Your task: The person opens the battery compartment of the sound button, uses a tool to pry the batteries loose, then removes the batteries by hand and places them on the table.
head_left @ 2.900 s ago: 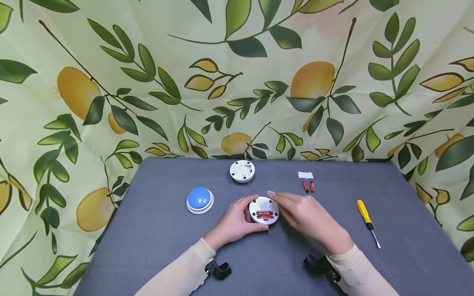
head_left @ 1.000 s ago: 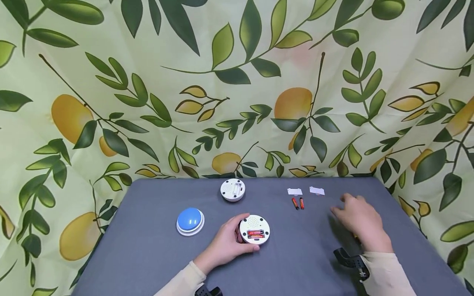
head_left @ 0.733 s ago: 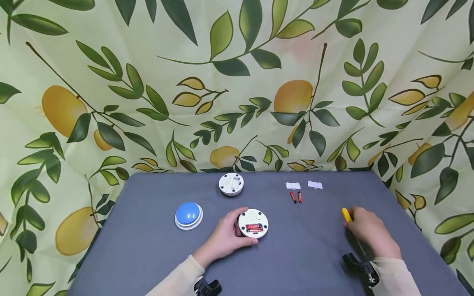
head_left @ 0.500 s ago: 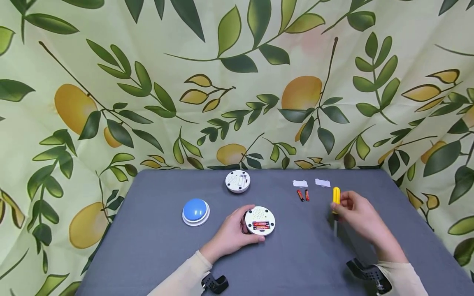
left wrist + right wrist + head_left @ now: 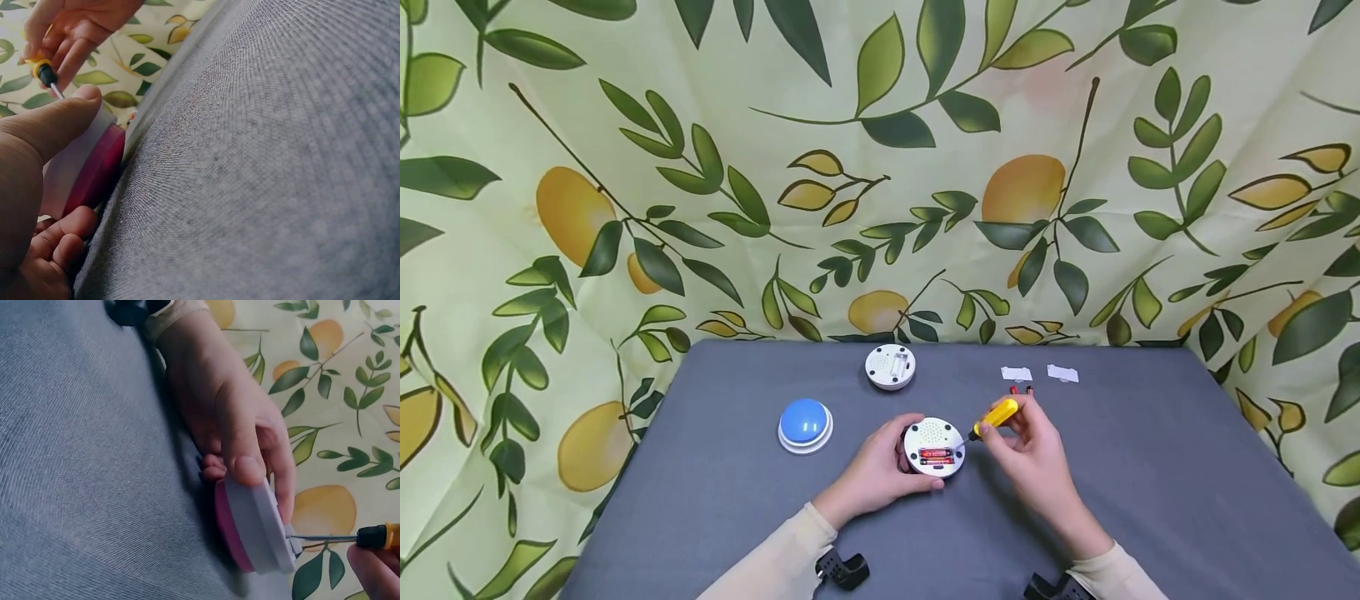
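Observation:
My left hand grips a round white push-button light, thumb and fingers around its sides. Its underside faces up, and its pink dome shows below in the right wrist view. Two red batteries lie in the uncovered battery bay. In my right hand is a screwdriver with a yellow handle, pinched between thumb and fingers. Its shaft slants down to the bay's right edge, the tip right at the batteries' ends.
A second white push-button light lies underside up at the back, its bay uncovered. To the left stands a blue-domed one. Two white battery covers lie at the back right. Loose red batteries are mostly hidden behind my right hand.
My right hand has put a battery cover down at the back right, picked up the screwdriver, and brought its tip left to the battery bay. My left hand keeps its grip.

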Demonstrator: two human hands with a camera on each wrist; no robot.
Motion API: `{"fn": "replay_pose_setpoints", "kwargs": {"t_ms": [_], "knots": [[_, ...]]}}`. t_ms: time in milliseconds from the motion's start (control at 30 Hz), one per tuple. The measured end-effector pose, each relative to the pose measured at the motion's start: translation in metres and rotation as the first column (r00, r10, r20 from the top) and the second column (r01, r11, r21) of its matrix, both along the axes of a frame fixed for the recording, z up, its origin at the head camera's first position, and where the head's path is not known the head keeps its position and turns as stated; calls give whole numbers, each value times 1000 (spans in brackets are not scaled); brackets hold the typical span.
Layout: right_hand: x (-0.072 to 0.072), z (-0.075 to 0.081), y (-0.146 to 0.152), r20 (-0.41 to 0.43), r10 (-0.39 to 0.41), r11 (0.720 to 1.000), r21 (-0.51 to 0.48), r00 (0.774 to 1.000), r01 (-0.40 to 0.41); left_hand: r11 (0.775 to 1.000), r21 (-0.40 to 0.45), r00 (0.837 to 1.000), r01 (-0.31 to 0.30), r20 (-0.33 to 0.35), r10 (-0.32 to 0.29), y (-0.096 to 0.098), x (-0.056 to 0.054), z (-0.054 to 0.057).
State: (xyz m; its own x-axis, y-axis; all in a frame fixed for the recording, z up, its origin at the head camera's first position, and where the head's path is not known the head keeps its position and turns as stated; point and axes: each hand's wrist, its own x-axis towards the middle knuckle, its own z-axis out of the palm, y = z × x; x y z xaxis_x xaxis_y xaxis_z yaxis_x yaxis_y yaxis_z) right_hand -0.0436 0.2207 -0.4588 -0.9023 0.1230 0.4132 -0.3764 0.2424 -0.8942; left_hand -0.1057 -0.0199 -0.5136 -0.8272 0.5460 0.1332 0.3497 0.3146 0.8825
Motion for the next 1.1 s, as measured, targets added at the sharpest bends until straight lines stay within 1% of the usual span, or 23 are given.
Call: {"fn": "replay_pose_setpoints", "kwargs": {"t_ms": [133, 233, 333, 500, 633, 733, 833, 967, 1100], "knots": [[2, -5, 1, -36, 41, 999, 17, 999, -41, 1000, 11, 1000, 13, 6, -13, 1, 0, -2], [4, -7, 1, -32, 41, 999, 22, 999, -40, 999, 18, 1000, 26, 12, -27, 0, 0, -4], [7, -8, 0, -1, 25, 999, 19, 1000, -25, 999, 17, 999, 35, 13, -35, 0, 1, -4], [6, -10, -3, 92, -3, 1000, -3, 996, 3, 1000, 8, 1000, 29, -6, -29, 0, 2, -4], [6, -11, -6, 146, 8, 999, -35, 989, -3, 1000, 6, 1000, 21, -6, -21, -2, 3, -5], [7, -12, -8, 160, 26, 999, -48, 987, -19, 1000, 5, 1000, 19, 0, -19, -4, 6, -6], [8, -11, -9, 160, 24, 999, -48, 987, -16, 1000, 7, 1000, 17, 6, -17, -4, 7, -5], [5, -7, -8, 158, 19, 999, -39, 987, -13, 1000, 29, 1000, 9, 5, -9, -2, 3, -4], [4, -6, -6, 171, 30, 998, -55, 985, -21, 1000, 19, 1000, 4, -1, -4, -1, 1, -2]]}}
